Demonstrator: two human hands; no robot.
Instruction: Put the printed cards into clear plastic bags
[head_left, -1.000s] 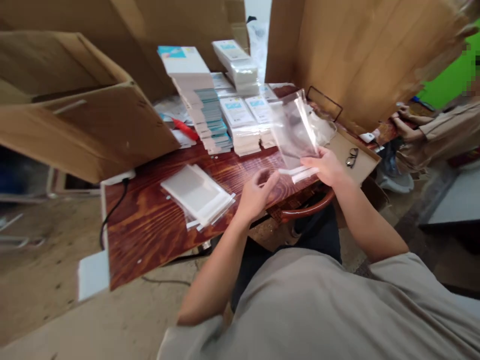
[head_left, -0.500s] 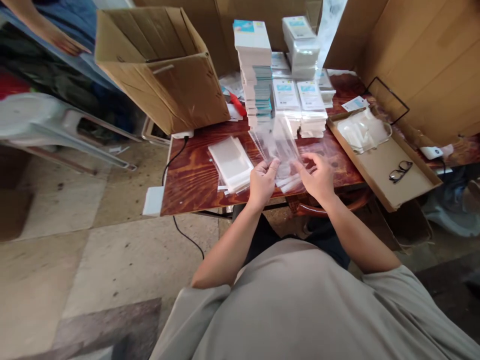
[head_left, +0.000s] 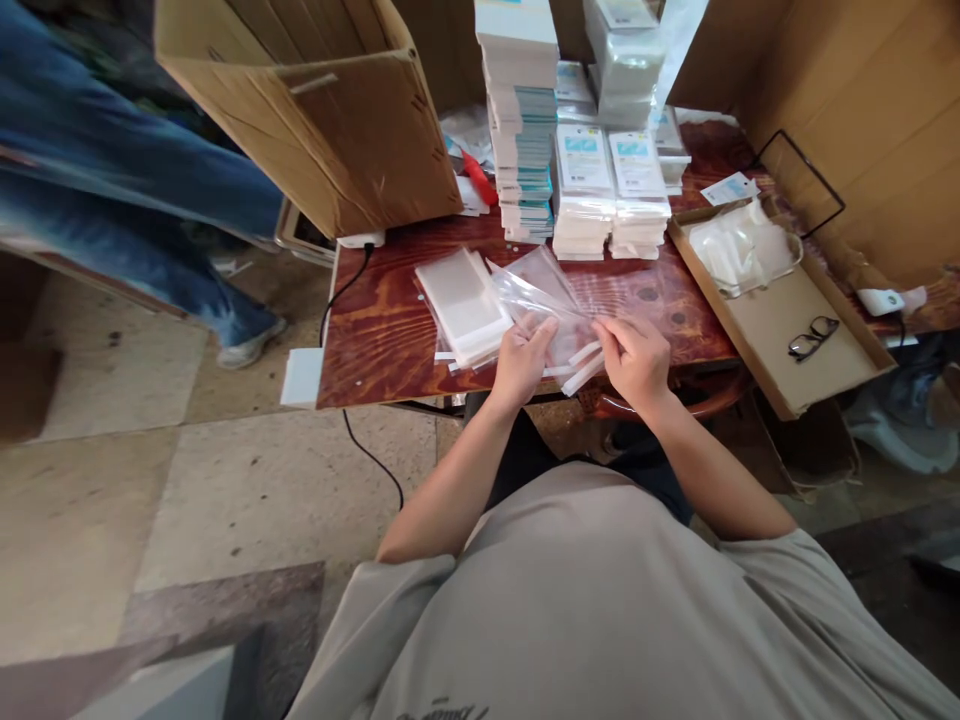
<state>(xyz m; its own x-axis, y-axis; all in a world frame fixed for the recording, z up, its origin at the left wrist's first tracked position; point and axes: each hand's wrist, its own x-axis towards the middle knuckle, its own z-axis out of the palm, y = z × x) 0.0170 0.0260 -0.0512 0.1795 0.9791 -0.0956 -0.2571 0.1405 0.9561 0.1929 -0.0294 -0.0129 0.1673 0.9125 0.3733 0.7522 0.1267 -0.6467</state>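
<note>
Between my hands is a clear plastic bag (head_left: 534, 290), held low over the front of the table. My left hand (head_left: 523, 358) is closed on it, thumb on top. My right hand (head_left: 636, 360) pinches its right side between thumb and fingertips. Under the hands lie more clear bags (head_left: 583, 370) with white strips along their edges. Just left of my left hand rests a pile of clear bags (head_left: 463, 310). Behind the hands stand two stacks of packed cards (head_left: 582, 175) with blue and white fronts.
A tall card stack (head_left: 521, 130) rises at the back beside an open cardboard box (head_left: 360, 150). On the right, a shallow cardboard tray (head_left: 840, 365) holds glasses (head_left: 812, 338) and plastic bags (head_left: 739, 245). A black cable (head_left: 349, 310) hangs at the table's left edge. A person's jeans (head_left: 150, 200) show at left.
The plastic bag has gone from raised to lying lower and tilted left across the pile. My right hand has closed to a tighter pinch. The person at left has stepped nearer.
</note>
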